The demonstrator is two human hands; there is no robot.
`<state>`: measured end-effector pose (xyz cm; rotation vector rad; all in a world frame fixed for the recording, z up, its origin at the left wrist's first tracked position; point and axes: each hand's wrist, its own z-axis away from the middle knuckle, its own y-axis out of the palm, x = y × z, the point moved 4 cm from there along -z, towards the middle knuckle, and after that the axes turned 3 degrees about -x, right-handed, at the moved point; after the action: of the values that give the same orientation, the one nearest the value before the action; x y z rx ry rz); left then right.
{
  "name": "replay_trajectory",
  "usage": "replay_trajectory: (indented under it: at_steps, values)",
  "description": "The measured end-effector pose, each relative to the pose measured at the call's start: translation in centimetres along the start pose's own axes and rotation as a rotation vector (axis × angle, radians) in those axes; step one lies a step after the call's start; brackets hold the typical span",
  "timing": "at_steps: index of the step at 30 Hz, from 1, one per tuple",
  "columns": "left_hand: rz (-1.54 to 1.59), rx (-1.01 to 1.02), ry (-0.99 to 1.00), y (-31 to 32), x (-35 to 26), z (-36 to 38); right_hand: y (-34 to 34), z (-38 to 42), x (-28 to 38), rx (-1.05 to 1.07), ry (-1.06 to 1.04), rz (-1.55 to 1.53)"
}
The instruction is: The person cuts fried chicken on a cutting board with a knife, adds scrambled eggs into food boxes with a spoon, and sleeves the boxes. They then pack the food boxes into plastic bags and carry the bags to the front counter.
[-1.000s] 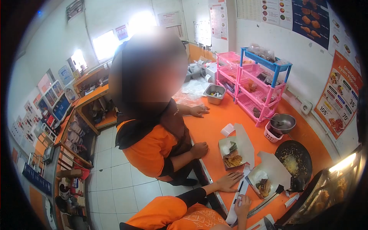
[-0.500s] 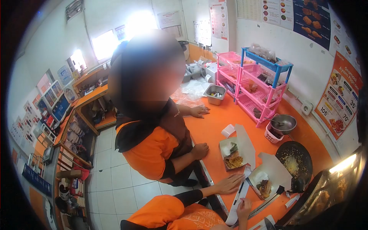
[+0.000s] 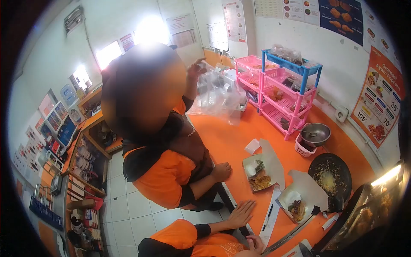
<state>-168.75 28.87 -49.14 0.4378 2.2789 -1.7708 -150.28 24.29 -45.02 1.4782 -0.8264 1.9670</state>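
Observation:
My left hand (image 3: 242, 215) lies flat on the orange table (image 3: 205, 128) near its front edge, fingers stretched out and holding nothing. Lower down, by the table's edge, my right hand (image 3: 256, 244) is partly cut by the frame; its fingers look loosely bent and apart, with nothing seen in them. Between my hands and the food boxes lies a long white paper strip (image 3: 271, 220) with a dark pen (image 3: 268, 216) on it. One open carton box (image 3: 280, 172) holds fried food and a wrapped item. A second open box (image 3: 314, 195) to its right has a similar filling.
A co-worker (image 3: 165, 158) stands across the corner, one hand resting on the table, the other raised beside clear plastic bags (image 3: 218, 94). Pink shelves (image 3: 278, 113), a metal bowl (image 3: 316, 135) and a black pan (image 3: 342, 171) line the wall side. A lit food display (image 3: 364, 218) is at right.
My left hand has drawn back from the paper strip onto the bare table. My right hand has moved down and left. The co-worker's far hand has risen from the table, and the plastic bags have lifted.

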Motion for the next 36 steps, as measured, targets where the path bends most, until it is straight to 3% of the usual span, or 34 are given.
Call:
replay_trajectory:
  at_steps: [2,7,10,12,14,16,18,21,23,24,25,27,29,30,31,32,34,36]
  values:
    - [-0.034,0.003,-0.03,-0.3,0.0,0.7,1.5,-0.3,0.8,0.123,-0.143,-0.188]
    - [-0.043,-0.109,-0.266,0.0,0.7,5.4,1.3,2.2,3.1,0.291,-0.016,-0.156]
    - [0.066,-0.111,-0.274,-0.4,0.2,11.1,-1.1,6.0,3.2,0.313,0.028,-0.123]
    - [0.104,0.025,-0.445,0.8,-0.6,16.5,-3.5,8.9,2.9,0.301,0.049,-0.104]
    - [0.31,0.484,-0.876,3.8,-1.8,21.8,-5.7,12.2,2.7,0.282,0.064,-0.088]
    - [0.557,0.665,-1.113,6.2,-5.0,25.3,-7.7,15.2,2.3,0.265,0.067,-0.077]
    - [0.748,0.523,-1.24,7.8,-8.3,26.4,-9.4,18.0,1.9,0.251,0.055,-0.062]
    - [0.951,-0.007,-1.338,8.8,-11.9,25.1,-11.3,21.6,1.2,0.243,0.024,-0.036]
    - [0.889,-0.428,-1.206,6.6,-12.4,21.0,-12.4,23.4,1.1,0.249,-0.027,-0.003]
    - [0.68,-0.648,-0.992,8.2,-10.3,19.0,-12.5,23.8,1.4,0.255,-0.06,0.017]
    - [0.642,-0.734,-0.786,4.3,-12.1,14.7,-12.7,24.0,1.7,0.266,-0.1,0.039]
    - [0.368,-0.713,-0.586,3.2,-12.8,9.2,-12.5,24.8,2.2,0.286,-0.183,0.092]
    - [0.012,-0.409,-0.418,-0.2,-16.4,5.1,-12.0,26.3,1.8,0.287,-0.285,0.148]
    - [0.007,-0.421,-0.421,0.9,-15.9,4.5,-11.7,26.9,0.9,0.287,-0.286,0.047]
    - [-0.123,-0.352,-0.262,2.3,-15.5,3.4,-11.7,26.4,-0.7,0.32,-0.093,-0.557]
    - [-0.249,-0.279,-0.101,3.9,-15.3,2.7,-11.8,26.5,1.0,0.32,-0.101,-0.552]
    - [-0.179,-0.209,-0.092,5.0,-14.7,2.3,-11.8,26.5,5.4,0.355,-0.032,-0.031]
    - [-0.103,-0.159,-0.051,5.2,-14.8,2.1,-12.2,26.2,5.3,0.352,-0.057,0.022]
